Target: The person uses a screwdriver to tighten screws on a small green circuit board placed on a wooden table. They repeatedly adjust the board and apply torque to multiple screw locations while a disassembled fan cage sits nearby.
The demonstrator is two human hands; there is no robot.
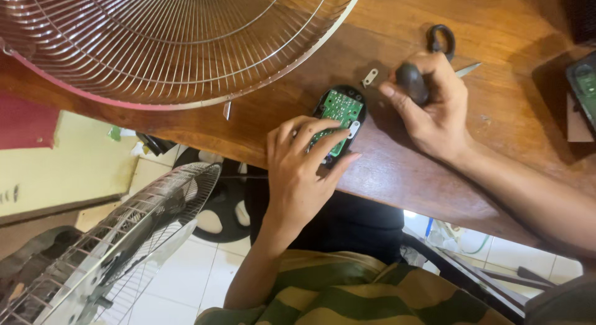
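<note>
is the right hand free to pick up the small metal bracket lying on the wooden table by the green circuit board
Probably not as it stands: the right hand is closed around a dark tool handle. The small metal bracket lies uncovered beside its fingertips on the wooden table.

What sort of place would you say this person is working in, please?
Probably a small fan repair workshop. A fan guard lies on the wooden table, the left hand steadies an opened case with a green circuit board, and the right hand grips a screwdriver.
</note>
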